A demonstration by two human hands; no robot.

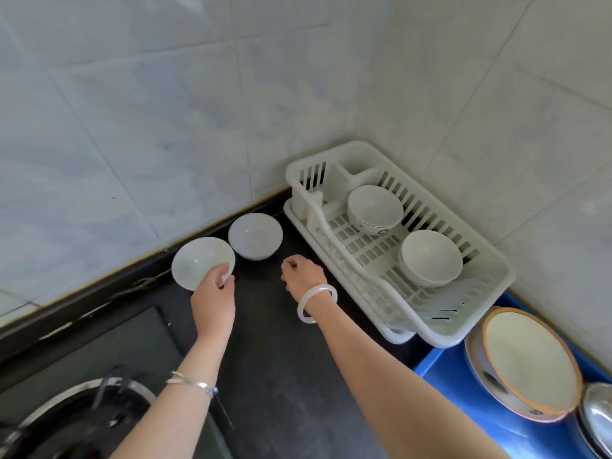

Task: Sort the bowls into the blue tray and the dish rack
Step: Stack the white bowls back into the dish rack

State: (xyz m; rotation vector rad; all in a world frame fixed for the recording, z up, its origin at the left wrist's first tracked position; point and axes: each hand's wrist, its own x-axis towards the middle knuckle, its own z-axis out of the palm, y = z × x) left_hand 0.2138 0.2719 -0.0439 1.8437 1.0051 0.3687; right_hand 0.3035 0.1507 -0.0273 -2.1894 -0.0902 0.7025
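Pinching tilted bowl (198,261) rim, left hand (213,293); right hand (303,274) curled nearby.

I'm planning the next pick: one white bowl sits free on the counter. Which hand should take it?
Right. The right hand looks empty and is close beside the free bowl; the left hand grips the other bowl by its rim.

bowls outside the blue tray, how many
4: a bowl in the left hand, another beside it on the counter, two in the rack, far and near; the near one may hide another underneath.
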